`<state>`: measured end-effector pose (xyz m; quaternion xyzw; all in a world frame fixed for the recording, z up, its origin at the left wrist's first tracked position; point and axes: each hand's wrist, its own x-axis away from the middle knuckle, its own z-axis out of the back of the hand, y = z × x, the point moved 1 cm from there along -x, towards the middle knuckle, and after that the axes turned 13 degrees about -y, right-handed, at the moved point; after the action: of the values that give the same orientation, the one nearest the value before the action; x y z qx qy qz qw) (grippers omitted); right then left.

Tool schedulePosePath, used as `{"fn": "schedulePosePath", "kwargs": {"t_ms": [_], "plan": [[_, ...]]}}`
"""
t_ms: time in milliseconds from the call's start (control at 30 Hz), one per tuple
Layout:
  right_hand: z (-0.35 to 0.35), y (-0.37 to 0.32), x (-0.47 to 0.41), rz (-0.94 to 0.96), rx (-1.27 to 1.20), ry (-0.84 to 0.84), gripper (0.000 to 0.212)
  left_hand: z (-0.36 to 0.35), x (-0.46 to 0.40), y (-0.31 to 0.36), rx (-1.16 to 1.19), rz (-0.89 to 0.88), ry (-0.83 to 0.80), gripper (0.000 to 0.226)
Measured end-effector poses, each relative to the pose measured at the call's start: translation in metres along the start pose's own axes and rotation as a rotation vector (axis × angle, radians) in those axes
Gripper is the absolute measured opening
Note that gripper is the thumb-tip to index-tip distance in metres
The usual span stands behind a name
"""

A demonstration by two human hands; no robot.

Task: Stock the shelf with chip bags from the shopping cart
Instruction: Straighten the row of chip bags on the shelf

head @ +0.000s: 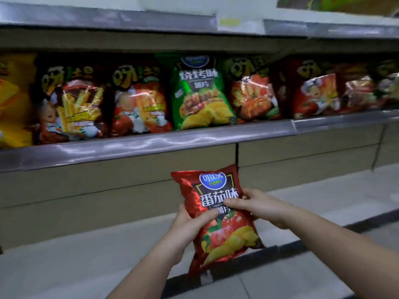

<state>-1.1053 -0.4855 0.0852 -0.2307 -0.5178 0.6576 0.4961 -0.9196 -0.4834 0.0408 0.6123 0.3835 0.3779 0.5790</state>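
I hold a red tomato-flavour chip bag [218,231] upright in front of me, below the shelf. My left hand [190,223] grips its left edge, thumb across the front. My right hand [261,207] grips its right edge near the middle. Above, the shelf [151,143] with a shiny metal front rail carries a row of standing chip bags: a green barbecue-flavour bag [200,93] in the middle, dark red fries-style bags [73,102] to its left and more red bags [254,91] to its right. The shopping cart is out of view.
A yellow bag [15,100] stands at the far left of the shelf. A higher shelf rail [108,17] with a price label [231,22] runs along the top. Below the stocked shelf is a beige back panel [86,190] and a low grey base shelf [64,266].
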Motion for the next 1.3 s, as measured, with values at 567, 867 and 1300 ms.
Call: {"fn": "schedulePosePath", "kwargs": {"t_ms": [567, 867, 1300], "plan": [[0.178, 0.061, 0.176, -0.014, -0.055, 0.429, 0.052, -0.239, -0.092, 0.054, -0.102, -0.111, -0.316, 0.066], [0.234, 0.06, 0.207, -0.066, -0.043, 0.659, 0.05, -0.297, -0.163, 0.081, -0.144, -0.191, -0.543, 0.064], [0.318, 0.095, 0.247, -0.126, -0.046, 0.846, 0.045, -0.399, -0.238, 0.082, -0.081, -0.218, -0.684, 0.061]]}}
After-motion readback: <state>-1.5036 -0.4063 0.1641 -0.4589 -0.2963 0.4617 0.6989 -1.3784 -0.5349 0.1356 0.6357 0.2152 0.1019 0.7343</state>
